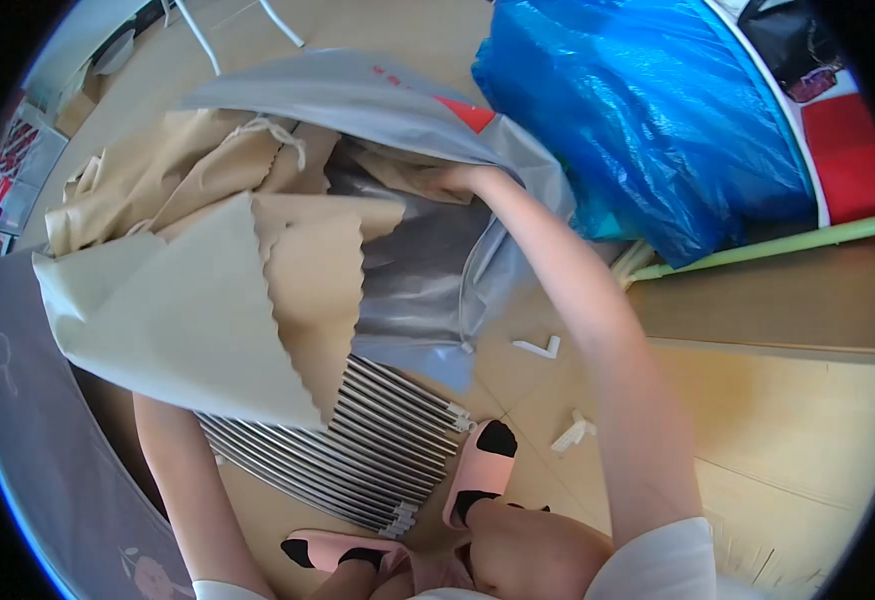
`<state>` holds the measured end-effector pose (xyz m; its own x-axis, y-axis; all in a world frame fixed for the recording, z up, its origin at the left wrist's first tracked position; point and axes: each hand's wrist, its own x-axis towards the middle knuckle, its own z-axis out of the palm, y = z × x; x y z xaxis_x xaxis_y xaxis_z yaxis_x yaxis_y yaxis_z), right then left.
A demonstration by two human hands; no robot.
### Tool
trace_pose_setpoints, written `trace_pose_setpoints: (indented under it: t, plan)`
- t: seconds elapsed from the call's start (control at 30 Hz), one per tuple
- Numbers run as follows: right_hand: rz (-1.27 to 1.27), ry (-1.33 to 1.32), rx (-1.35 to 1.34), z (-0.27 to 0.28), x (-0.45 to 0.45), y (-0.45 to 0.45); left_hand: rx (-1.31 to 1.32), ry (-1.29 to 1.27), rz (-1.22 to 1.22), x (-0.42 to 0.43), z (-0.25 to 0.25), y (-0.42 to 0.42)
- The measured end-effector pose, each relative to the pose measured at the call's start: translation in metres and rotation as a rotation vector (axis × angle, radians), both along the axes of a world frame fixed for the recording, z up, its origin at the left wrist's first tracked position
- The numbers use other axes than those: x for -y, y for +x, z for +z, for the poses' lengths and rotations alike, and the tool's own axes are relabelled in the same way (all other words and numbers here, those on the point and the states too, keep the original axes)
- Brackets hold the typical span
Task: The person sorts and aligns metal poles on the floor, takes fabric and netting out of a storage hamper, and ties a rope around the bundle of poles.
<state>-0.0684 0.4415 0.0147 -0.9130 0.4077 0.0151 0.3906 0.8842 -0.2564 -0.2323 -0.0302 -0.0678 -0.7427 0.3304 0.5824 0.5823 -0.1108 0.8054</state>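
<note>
The right arm [598, 330] stretches far forward, slanting inward to a partly hidden right hand [460, 181], while the left forearm [190, 475] reaches forward closer in, the left hand out of sight.

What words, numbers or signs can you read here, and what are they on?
No text is clear enough to read.
Grey bag: small red marks, too blurred to read.
Red-and-white clutter at the left edge: any print is too small to read.

A head-worn camera looks forward and steeply down, at close range, past the wearer's arms [623, 375] toward slippers [491, 470] and floor [533, 395].
</note>
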Motion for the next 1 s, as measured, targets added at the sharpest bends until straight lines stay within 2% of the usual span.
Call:
trace_pose_setpoints:
  t: [0.2,0.47,0.67,0.7,0.73,0.77,0.87,1.0]
  plan:
    - [0.088,-0.108,0.127,-0.018,-0.004,-0.038,-0.033,-0.09,0.123,-0.037,0.016,0.0]
    - [0.209,-0.205,0.344,-0.029,-0.057,-0.025,-0.033,-0.186,0.281,-0.007,0.028,0.044]
    - [0.26,-0.242,0.491,-0.035,-0.103,-0.089,-0.05,-0.229,0.361,-0.015,0.026,0.051]
    - [0.263,-0.245,0.516,-0.028,-0.081,-0.153,-0.052,-0.233,0.369,-0.016,0.023,0.052]
    - [0.266,-0.246,0.536,-0.034,-0.095,-0.083,-0.059,-0.234,0.378,-0.019,0.023,0.052]
    - [0.269,-0.247,0.552,-0.027,-0.08,-0.067,-0.07,-0.234,0.388,-0.017,0.021,0.054]
    - [0.278,-0.263,0.602,-0.023,-0.047,-0.063,-0.102,-0.25,0.411,-0.02,0.019,0.053]
    - [0.291,-0.306,0.688,-0.024,-0.077,-0.066,-0.127,-0.294,0.435,-0.018,0.025,0.058]
